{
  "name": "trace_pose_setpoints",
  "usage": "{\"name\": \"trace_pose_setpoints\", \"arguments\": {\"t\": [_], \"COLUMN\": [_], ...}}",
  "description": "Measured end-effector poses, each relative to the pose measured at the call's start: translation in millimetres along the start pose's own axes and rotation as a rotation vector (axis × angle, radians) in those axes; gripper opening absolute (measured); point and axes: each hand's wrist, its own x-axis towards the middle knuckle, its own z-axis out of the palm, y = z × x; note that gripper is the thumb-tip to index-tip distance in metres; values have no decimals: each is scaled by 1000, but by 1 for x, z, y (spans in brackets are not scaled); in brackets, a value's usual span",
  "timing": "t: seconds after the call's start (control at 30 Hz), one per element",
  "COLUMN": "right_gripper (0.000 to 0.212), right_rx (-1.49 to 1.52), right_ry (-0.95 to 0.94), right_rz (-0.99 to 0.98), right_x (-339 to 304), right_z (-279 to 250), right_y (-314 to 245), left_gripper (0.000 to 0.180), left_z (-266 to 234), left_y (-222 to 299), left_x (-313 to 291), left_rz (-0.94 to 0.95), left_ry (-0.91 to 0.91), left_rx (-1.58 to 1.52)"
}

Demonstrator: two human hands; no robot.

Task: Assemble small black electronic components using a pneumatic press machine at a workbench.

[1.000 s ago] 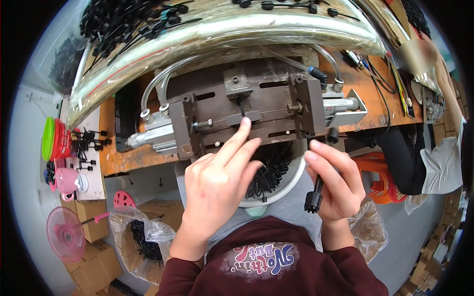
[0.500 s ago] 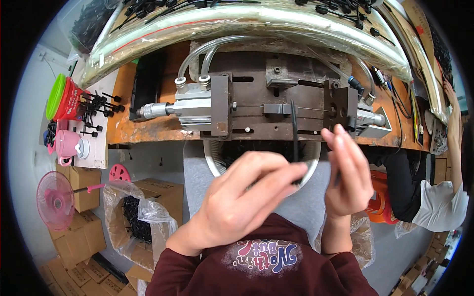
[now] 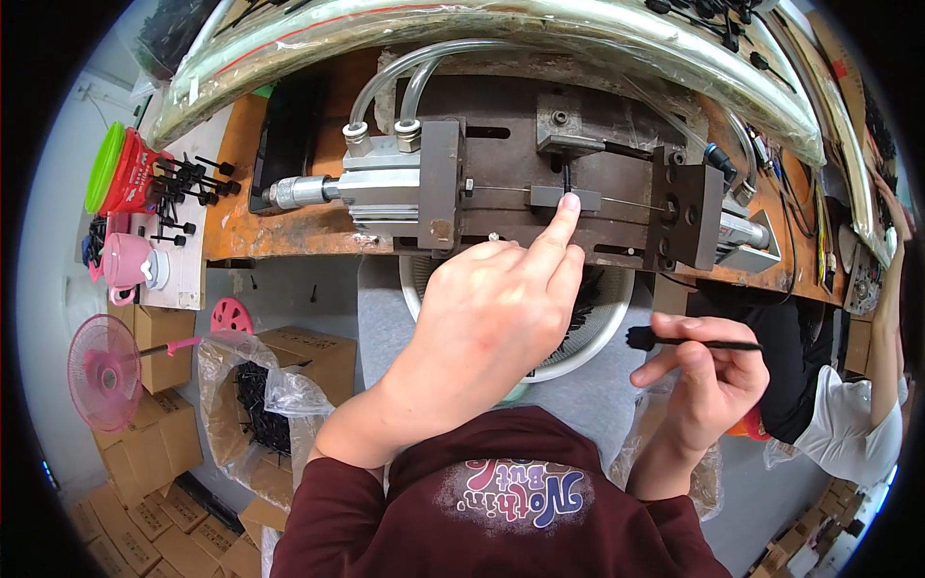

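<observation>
My left hand [image 3: 501,308] reaches to the dark metal fixture [image 3: 501,217]. Its index finger is stretched out, the tip on a thin black rod [image 3: 568,179] lying across a small grey block [image 3: 590,202]. The other fingers are bent beneath and partly hidden. To the right and nearer me, my right hand [image 3: 708,385] pinches a black stick with a thick, knobbly end [image 3: 642,338] pointing left. Metal cylinders [image 3: 381,188] with clear hoses flank the fixture on the left, with another [image 3: 742,231] on the right.
Below the bench edge, a white round basket [image 3: 617,328] holds black parts between my legs. Black sticks [image 3: 188,183] lie on the left board near a pink cup [image 3: 125,260]. A pink fan [image 3: 104,374] and cardboard boxes stand left. Another person [image 3: 858,405] sits at right.
My left hand has moved forward onto the fixture, where the black rod now lies in the block. My right hand has lowered and turned, showing a black stick in its fingers.
</observation>
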Motion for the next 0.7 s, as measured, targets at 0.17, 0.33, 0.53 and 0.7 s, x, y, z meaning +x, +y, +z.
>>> {"name": "trace_pose_setpoints", "arguments": {"t": [0.17,0.33,0.53,0.7], "right_gripper": [11,18,18,18], "right_rx": [205,295,306,367], "right_ry": [64,37,36,46], "right_rz": [301,429,376,445], "right_x": [6,12,13,15], "right_z": [4,4,10,11], "right_y": [1,6,15,13], "left_gripper": [22,23,23,31], "left_z": [-2,1,25,6], "left_y": [1,1,14,21], "left_x": [1,0,-6,-25], "left_rz": [-26,-45,-186,-368], "left_ry": [-6,15,242,241], "left_rx": [-7,-49,-293,-1017]}}
